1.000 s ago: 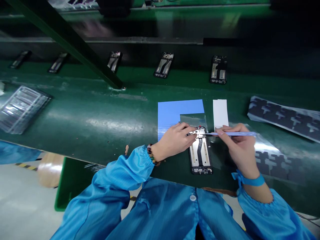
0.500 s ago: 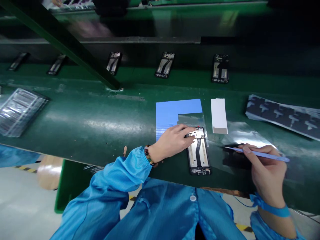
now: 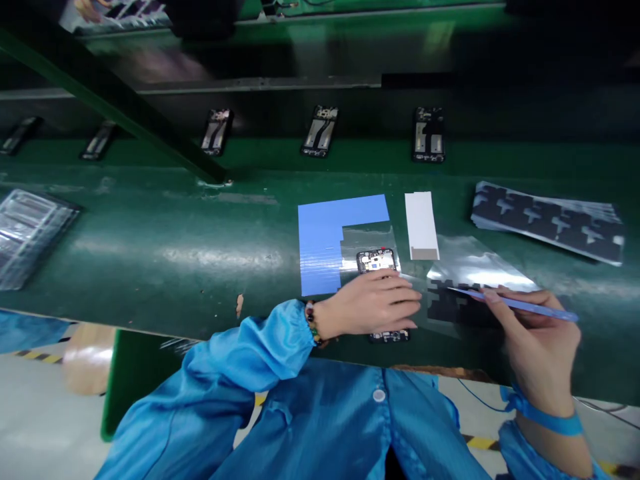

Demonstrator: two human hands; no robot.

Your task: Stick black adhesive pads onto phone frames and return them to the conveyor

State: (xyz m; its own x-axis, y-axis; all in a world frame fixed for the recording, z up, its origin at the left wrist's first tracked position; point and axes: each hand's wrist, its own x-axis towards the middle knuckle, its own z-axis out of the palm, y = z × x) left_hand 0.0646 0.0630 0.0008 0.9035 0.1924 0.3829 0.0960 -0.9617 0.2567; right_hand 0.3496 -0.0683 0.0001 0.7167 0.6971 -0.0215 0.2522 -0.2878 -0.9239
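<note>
An opened phone lies on the bench near its front edge, showing its circuit board and lower end. Stretched across its middle is my left hand, fingers extended and pointing right, hiding most of the body; whether they press on it I cannot tell. My right hand grips a pair of light-blue tweezers. Their tip points left, over a clear sheet bearing black cut-out film pieces; contact with the film is unclear.
A blue sheet and a white card lie beyond the phone. Stacked black-patterned sheets sit right, clear trays far left. Several opened phones line the back strip. A slanted green post crosses the left side.
My left hand has moved from the phone's upper end down across its middle, covering it. The tweezers' tip stays near the black film. The whole view has shifted slightly.
</note>
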